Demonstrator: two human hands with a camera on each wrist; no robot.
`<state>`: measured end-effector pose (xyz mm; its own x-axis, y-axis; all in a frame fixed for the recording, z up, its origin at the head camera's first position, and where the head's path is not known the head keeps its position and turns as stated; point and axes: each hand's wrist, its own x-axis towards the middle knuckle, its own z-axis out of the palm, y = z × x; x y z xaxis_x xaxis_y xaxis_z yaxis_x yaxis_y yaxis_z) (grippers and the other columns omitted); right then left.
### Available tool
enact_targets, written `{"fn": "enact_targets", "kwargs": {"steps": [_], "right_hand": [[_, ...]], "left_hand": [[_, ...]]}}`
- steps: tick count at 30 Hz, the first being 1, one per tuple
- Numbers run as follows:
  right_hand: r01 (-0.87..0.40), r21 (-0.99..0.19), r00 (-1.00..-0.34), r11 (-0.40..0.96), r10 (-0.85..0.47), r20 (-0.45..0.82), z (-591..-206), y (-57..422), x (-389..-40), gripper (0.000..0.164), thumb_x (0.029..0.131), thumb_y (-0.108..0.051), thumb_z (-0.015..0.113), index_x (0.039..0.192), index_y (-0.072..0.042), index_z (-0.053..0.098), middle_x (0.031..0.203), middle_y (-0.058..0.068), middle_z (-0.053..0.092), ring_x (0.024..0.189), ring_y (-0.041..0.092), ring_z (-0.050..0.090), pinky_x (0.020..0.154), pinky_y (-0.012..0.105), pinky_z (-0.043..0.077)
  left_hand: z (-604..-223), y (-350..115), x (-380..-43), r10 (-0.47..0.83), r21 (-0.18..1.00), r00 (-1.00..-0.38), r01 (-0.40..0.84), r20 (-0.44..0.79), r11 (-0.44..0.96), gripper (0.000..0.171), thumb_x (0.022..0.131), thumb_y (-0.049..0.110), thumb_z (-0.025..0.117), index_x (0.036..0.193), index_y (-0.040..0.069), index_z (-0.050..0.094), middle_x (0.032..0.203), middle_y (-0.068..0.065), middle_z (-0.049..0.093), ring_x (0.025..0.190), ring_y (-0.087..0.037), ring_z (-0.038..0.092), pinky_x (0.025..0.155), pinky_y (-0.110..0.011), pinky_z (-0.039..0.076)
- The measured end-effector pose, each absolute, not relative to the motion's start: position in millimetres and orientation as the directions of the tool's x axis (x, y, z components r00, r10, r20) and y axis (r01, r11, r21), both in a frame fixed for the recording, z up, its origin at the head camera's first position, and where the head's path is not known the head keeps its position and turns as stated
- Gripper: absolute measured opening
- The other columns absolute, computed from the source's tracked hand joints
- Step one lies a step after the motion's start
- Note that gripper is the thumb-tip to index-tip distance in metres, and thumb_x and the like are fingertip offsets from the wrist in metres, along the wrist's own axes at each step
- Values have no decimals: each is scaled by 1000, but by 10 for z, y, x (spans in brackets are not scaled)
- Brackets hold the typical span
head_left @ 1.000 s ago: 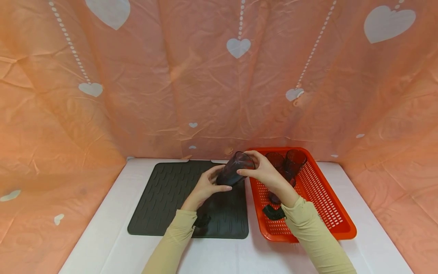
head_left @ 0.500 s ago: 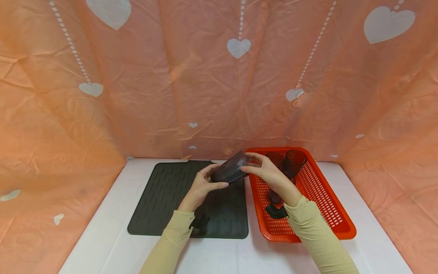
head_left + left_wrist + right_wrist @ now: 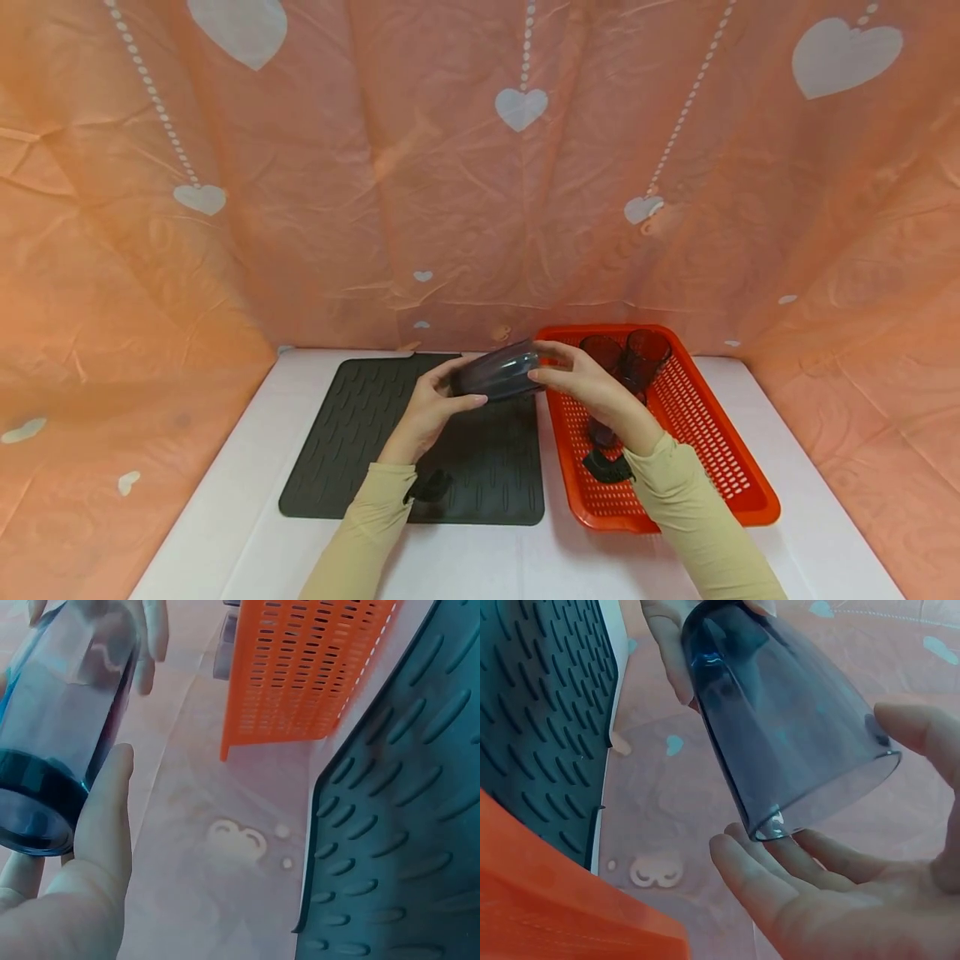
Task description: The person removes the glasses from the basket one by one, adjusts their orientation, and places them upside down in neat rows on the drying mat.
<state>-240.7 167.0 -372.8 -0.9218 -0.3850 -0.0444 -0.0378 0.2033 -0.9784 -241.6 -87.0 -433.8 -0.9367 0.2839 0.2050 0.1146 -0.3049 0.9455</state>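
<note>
A tinted, see-through drinking glass (image 3: 495, 372) is held nearly sideways above the dark ribbed mat (image 3: 352, 442). My left hand (image 3: 423, 408) grips its thick base, thumb along the near side, as the left wrist view also shows of the glass (image 3: 64, 712). At the other end, my right hand (image 3: 592, 387) holds the rim between thumb and fingers. Seen from the right wrist, the mouth of the glass (image 3: 795, 735) faces the right palm, with the thumb (image 3: 919, 735) on one side of the rim and fingertips on the other.
An orange-red perforated basket (image 3: 615, 523) stands right of the mat, under my right forearm. Several tinted glasses (image 3: 647, 354) lie in its back part. A peach curtain (image 3: 450, 208) with hearts hangs behind the white table (image 3: 232, 492).
The glass has tipped from a slanted pose, mouth upward, to nearly level, its mouth turned toward the right palm. My left hand has shifted left with the base.
</note>
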Motion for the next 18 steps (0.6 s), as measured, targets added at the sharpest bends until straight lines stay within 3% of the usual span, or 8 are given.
{"fn": "enact_targets", "kwargs": {"steps": [7,14,18], "right_hand": [[-47,-988,-907,146,-420,-19,-3716,1680,-2386,60,94,-19,62,146,-6,36,146,15,38,128,33,43,105,47,36],[-18,-1000,-897,-17,-442,24,-3684,1717,-2380,56,96,-8,56,146,2,32,146,19,38,131,30,42,106,44,32],[-49,-999,-898,2,-437,43,-3661,1761,-2370,54,98,-11,54,146,1,32,146,21,37,130,29,42,106,45,32]], "left_hand": [[-4326,-972,-2416,280,934,-939,98,201,-342,65,74,-9,77,133,1,52,130,-15,50,111,-28,55,87,-34,50],[-4306,-1101,-2406,235,938,-956,88,174,-335,62,75,-13,74,132,1,52,124,-16,51,102,-24,59,79,-32,53],[-4298,-1170,-2406,221,935,-960,89,172,-342,63,74,-12,75,131,0,52,126,-17,50,104,-25,60,80,-33,53]]}}
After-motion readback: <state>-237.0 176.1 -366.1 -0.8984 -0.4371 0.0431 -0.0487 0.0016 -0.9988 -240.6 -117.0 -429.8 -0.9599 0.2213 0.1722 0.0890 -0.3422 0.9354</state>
